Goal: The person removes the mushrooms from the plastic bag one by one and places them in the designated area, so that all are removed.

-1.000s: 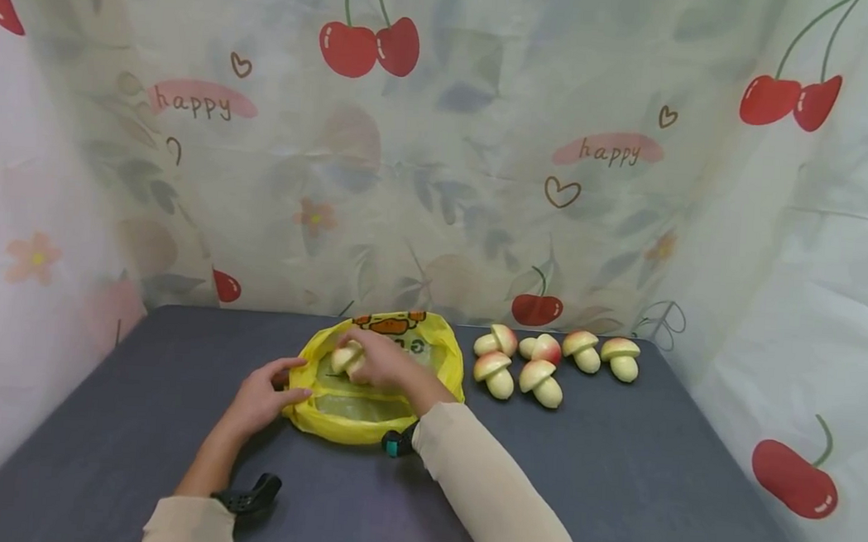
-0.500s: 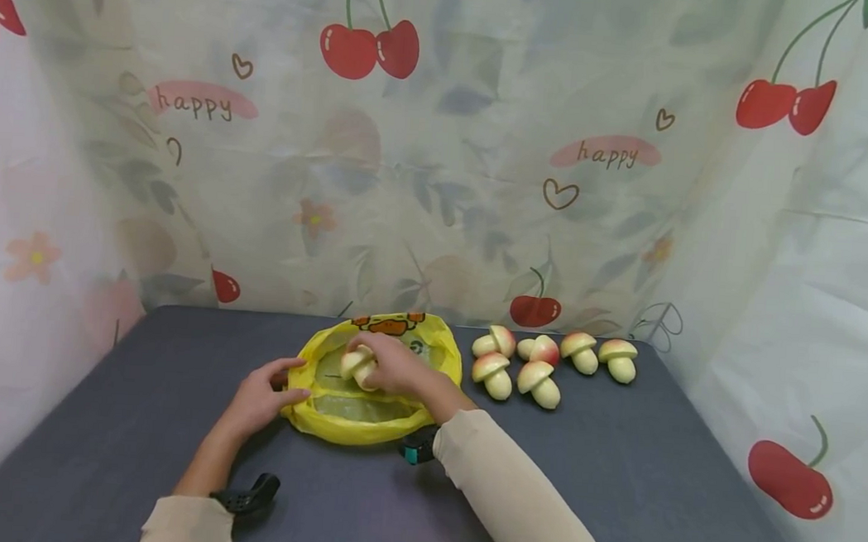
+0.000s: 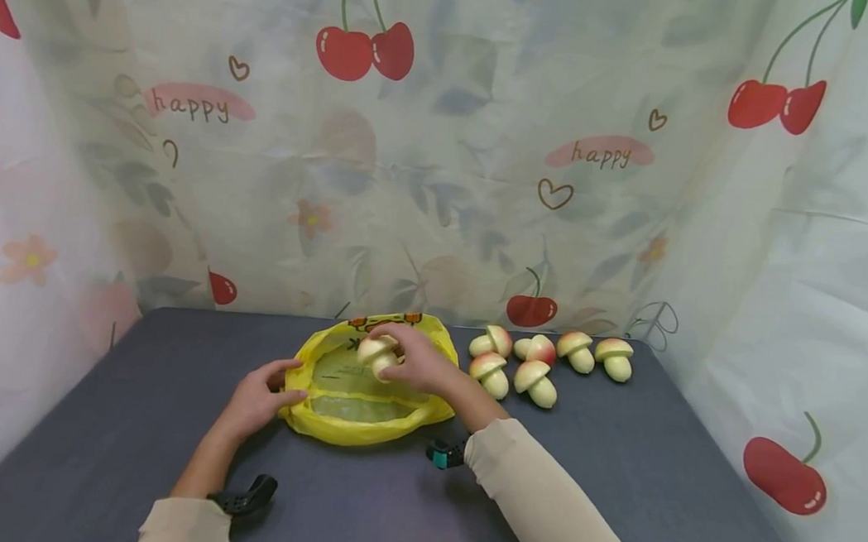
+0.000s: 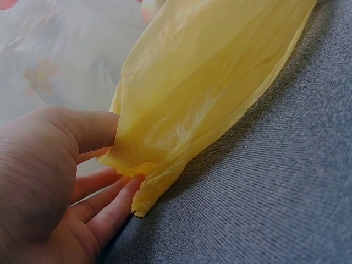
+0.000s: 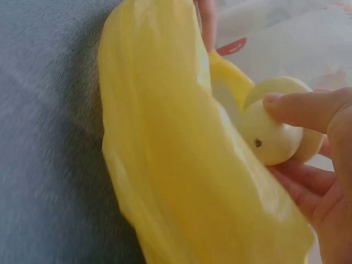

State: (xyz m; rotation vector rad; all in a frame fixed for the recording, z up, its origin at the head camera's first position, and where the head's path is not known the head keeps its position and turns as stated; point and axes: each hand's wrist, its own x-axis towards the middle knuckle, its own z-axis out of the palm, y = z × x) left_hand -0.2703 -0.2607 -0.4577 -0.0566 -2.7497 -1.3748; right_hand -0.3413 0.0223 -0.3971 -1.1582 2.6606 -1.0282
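Note:
A yellow plastic bag [image 3: 353, 432] lies on the dark table with its wide mouth facing up. At its left rim my left hand [image 3: 258, 401] holds the thin film between thumb and fingers, as the left wrist view also shows. My right hand [image 3: 424, 363] grips a mushroom [image 3: 375, 352], cream with a rounded cap, above the bag's mouth. In the right wrist view the thumb [image 5: 297, 107] presses on its pale stem, which has a small dark spot at the end. Fingers support it from the other side.
Several similar mushrooms [image 3: 536, 385] with reddish caps lie in two rows right of the bag, near the table's back edge. A patterned curtain [image 3: 439, 180] with cherries surrounds the dark table [image 3: 360, 499] at the back and sides.
My right hand has lifted the mushroom up from inside the bag and moved it to the right. The left hand stays at the bag's left rim.

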